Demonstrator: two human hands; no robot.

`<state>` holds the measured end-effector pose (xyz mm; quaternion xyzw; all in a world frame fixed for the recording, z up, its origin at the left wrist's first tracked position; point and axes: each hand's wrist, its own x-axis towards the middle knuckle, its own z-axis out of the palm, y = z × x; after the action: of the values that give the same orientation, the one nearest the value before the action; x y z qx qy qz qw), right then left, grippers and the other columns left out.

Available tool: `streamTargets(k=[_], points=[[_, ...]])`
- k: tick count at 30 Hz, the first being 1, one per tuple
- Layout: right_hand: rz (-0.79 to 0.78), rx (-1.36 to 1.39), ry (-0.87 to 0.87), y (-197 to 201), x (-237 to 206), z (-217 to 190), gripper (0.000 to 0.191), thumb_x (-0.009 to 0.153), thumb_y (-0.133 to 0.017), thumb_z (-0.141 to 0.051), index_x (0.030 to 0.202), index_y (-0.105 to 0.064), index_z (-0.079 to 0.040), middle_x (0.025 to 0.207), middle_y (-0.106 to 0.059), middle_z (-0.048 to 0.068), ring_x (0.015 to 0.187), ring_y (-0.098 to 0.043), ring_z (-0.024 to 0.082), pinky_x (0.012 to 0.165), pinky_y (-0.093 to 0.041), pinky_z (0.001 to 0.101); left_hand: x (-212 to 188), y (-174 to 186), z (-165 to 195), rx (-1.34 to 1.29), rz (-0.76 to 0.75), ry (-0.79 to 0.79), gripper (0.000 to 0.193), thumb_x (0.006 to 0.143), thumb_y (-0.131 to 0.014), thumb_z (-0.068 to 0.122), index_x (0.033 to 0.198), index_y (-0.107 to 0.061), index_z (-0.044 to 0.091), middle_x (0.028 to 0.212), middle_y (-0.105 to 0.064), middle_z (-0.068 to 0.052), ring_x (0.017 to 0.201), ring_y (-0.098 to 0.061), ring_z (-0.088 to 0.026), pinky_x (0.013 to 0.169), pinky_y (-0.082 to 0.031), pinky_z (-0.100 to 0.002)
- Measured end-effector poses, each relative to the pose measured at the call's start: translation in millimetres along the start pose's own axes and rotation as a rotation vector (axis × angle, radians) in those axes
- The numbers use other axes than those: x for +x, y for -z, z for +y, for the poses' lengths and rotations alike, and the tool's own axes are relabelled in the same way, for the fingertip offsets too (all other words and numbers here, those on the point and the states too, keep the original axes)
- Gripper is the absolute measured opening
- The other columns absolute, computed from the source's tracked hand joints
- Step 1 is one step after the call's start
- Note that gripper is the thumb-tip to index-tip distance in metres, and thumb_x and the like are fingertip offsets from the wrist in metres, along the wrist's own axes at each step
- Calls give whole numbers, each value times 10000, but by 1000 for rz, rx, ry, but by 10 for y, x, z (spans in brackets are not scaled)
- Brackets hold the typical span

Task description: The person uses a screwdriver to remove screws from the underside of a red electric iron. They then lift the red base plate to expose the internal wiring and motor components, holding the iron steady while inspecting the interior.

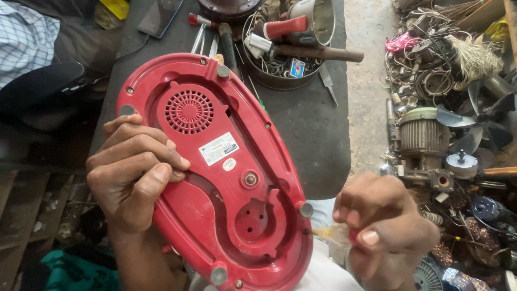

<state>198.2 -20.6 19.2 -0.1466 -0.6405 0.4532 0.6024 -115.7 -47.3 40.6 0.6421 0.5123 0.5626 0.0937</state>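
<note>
In the head view, the left hand (134, 172) clasps the left edge of a red oval appliance base (226, 178), fingers curled over its underside and thumb pressed against the plastic. The base is held tilted above a dark worktable (312, 124), its round vent grille, white label and grey rubber feet facing up. The right hand (385, 226) is clenched around a red-handled screwdriver (344, 233), whose blurred tip meets the base's lower right rim near a foot.

At the table's far end sits a round metal tin (280, 75) filled with small hardware, wire and a wooden-handled tool lying across it. A steel jug (318, 19) with a red handle rests tipped over the tin. To the right, the floor holds a scrap heap (452, 108) of motors, fan blades and coiled wire.
</note>
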Motion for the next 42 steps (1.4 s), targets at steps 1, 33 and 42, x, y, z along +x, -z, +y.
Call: streamTargets(k=[1, 33, 42], points=[[-32, -39, 7, 47, 22, -6, 99, 972, -735, -206, 1044, -695, -151, 887, -707, 61, 787, -651, 206, 647, -579, 348, 1, 1, -3, 1, 0, 0, 261, 795, -527, 218, 685, -706, 64, 777, -706, -18, 861, -639, -140, 1106, -401, -325], [-4, -112, -103, -97, -18, -191, 98, 958, -718, -192, 1034, -711, -131, 766, -679, 99, 707, -653, 216, 634, -613, 375, -16, -9, 6, 8, 4, 1, 262, 784, -526, 223, 698, -707, 54, 778, -701, -26, 843, -640, -140, 1099, -391, -309], [-76, 159, 57, -89, 111, -11, 62, 1006, -710, -137, 1031, -657, -158, 995, -595, 77, 794, -610, 212, 674, -583, 414, -11, -10, 5, 1, 1, 2, 259, 791, -526, 213, 687, -704, 57, 767, -700, -26, 862, -634, -142, 1113, -384, -314]])
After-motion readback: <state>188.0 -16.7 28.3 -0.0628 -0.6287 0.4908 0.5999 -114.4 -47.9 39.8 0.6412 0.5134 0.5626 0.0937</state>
